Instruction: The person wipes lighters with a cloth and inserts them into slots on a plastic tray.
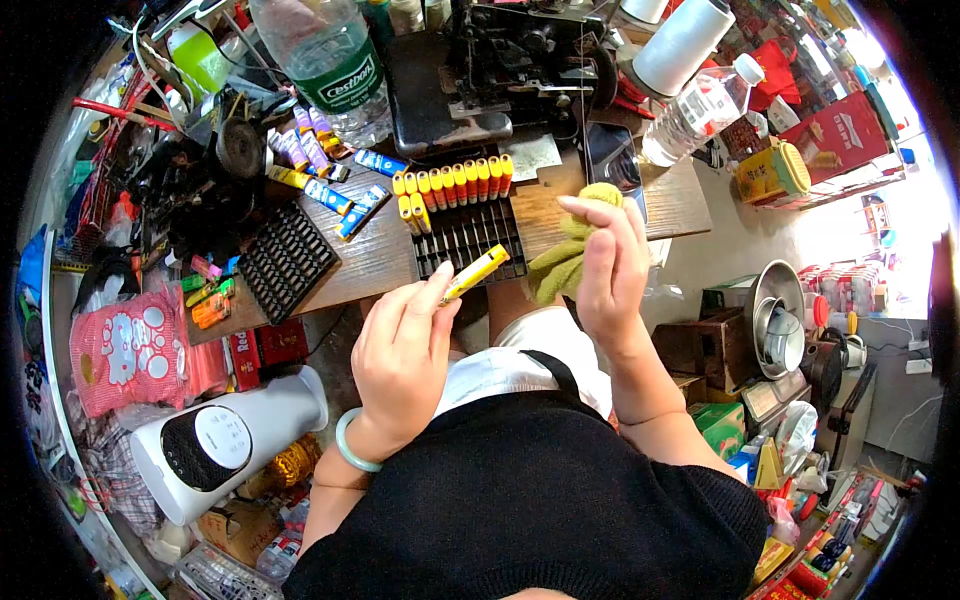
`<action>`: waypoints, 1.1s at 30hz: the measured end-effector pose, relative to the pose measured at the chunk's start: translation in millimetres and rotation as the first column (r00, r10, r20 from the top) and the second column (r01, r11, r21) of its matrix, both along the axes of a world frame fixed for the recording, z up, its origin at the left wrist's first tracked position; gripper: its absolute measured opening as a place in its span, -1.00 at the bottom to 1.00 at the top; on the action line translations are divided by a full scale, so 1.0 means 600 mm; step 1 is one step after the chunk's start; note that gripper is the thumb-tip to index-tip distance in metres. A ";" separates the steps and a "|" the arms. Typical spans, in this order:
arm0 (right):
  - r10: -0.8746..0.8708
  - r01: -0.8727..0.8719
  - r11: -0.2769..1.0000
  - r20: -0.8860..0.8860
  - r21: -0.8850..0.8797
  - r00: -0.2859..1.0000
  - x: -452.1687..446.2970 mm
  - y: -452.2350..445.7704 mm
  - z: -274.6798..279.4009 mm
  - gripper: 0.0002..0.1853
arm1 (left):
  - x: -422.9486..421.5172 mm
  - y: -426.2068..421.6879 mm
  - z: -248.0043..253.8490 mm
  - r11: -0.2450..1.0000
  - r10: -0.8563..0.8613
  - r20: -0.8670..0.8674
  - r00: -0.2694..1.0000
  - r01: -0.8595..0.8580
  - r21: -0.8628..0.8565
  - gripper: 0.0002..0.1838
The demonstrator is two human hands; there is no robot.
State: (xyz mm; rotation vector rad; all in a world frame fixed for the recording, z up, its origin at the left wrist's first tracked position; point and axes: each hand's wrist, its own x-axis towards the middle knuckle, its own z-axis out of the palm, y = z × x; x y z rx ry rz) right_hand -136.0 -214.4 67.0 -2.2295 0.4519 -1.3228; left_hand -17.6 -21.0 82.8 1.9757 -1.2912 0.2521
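My left hand [402, 345], with a pale bangle at its wrist, pinches a slim yellow lighter [480, 272] between thumb and fingers. It points up and right over the front edge of a black slotted tray [468, 228]. Yellow-topped lighters [455, 184] with orange-red sides stand in the tray's back rows; its front slots show bare. My right hand [614, 275] is closed on a bunched yellow-green cloth [560, 262], right of the tray and apart from the lighter.
A second black slotted tray [287, 262] lies left, near glue tubes [328, 196]. A large water bottle [335, 80] and a sewing machine [520, 60] stand behind. A phone [614, 158] and smaller bottle [700, 110] are right. A white heater-like appliance [235, 440] stands below left.
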 end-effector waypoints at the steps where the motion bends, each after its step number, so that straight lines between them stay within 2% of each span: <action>1: 0.031 -0.031 0.999 0.037 -0.020 0.999 0.001 0.003 0.002 -0.85 | 0.000 -0.001 -0.002 1.000 0.007 0.023 1.000 -0.007 0.004 -0.58; 3: 0.118 -0.119 0.993 -0.047 -0.011 0.992 -0.003 0.022 0.002 -0.73 | -0.001 -0.004 -0.002 1.000 0.011 0.046 0.999 -0.012 0.008 -0.56; 4: 0.135 -0.134 0.991 -0.127 0.013 0.983 -0.007 0.030 0.000 -0.74 | -0.001 -0.006 -0.002 1.000 0.008 0.066 0.998 -0.009 0.007 -0.58; 7: 0.120 -0.125 0.990 -0.075 -0.060 0.990 0.002 0.037 -0.006 -0.68 | -0.003 -0.008 0.000 1.000 0.008 0.097 0.995 -0.009 0.008 -0.59; 11: 0.106 -0.116 0.983 -0.075 -0.145 0.992 0.002 0.036 -0.022 -0.69 | -0.006 -0.004 0.000 1.000 -0.013 0.065 0.998 0.012 0.019 -0.61; 17: -0.039 -0.011 0.974 -0.216 -0.225 0.976 0.008 0.042 -0.016 -0.82 | -0.007 -0.004 -0.001 0.999 -0.027 0.043 0.999 0.027 0.017 -0.63; 20: -0.018 0.009 0.992 -0.072 -0.126 0.997 0.013 0.034 -0.024 -0.91 | -0.006 -0.003 0.004 0.999 -0.020 0.035 0.999 0.019 0.031 -0.65; 21: -0.017 0.008 0.992 -0.072 -0.126 0.997 0.010 0.032 -0.023 -0.91 | -0.005 -0.003 0.003 0.999 -0.019 0.035 0.999 0.018 0.030 -0.65; 23: 0.028 -0.027 0.999 -0.051 0.028 0.998 0.002 0.028 -0.022 -0.95 | -0.001 -0.003 -0.001 1.000 -0.024 0.018 1.000 0.024 0.008 -0.63; 24: 0.139 -0.139 0.990 -0.098 0.010 0.985 -0.006 0.019 -0.018 -0.97 | 0.000 -0.004 -0.004 1.000 -0.024 0.018 1.000 0.024 0.008 -0.63; 25: 0.139 -0.139 0.990 -0.098 0.010 0.985 -0.007 0.021 -0.015 -0.97 | 0.001 -0.005 -0.007 0.999 -0.051 -0.090 0.995 0.049 -0.019 -0.65; 26: 0.177 -0.178 0.984 0.022 0.016 0.984 -0.007 0.026 -0.010 -0.92 | 0.002 -0.006 -0.012 0.996 -0.079 -0.197 0.977 0.071 -0.048 -0.67; 27: 0.213 -0.217 0.976 0.142 0.017 0.967 -0.002 0.035 -0.003 -0.87 | 0.000 -0.007 -0.020 0.996 -0.079 -0.197 0.977 0.071 -0.048 -0.67; 28: 0.289 -0.326 0.943 0.327 0.064 0.900 0.007 0.049 -0.030 -0.78 | -0.003 -0.010 -0.030 0.992 -0.117 -0.529 0.841 0.073 -0.104 -0.68; 29: 0.350 -0.356 0.934 0.223 -0.011 0.910 0.003 0.053 -0.037 -0.74 | -0.004 -0.011 -0.036 0.986 -0.159 -0.789 0.594 0.055 -0.158 -0.69; 30: 0.403 -0.395 0.915 0.119 -0.084 0.907 0.000 0.057 -0.043 -0.70 | -0.004 -0.011 -0.030 0.984 -0.179 -0.876 0.447 0.077 -0.162 -0.68; 31: 0.428 -0.429 0.893 -0.037 -0.136 0.903 -0.004 0.062 -0.044 -0.66 | -0.003 -0.012 -0.029 0.976 -0.218 -0.905 0.364 0.097 -0.196 -0.68; 32: 0.441 -0.473 0.861 -0.187 -0.187 0.878 -0.007 0.066 -0.045 -0.63 | -0.003 -0.010 -0.033 0.973 -0.229 -0.901 0.368 0.121 -0.198 -0.68; 33: 0.429 -0.491 0.830 -0.260 -0.264 0.865 -0.002 0.073 -0.046 -0.58 | -0.002 -0.008 -0.035 0.969 -0.241 -0.897 0.371 0.145 -0.200 -0.69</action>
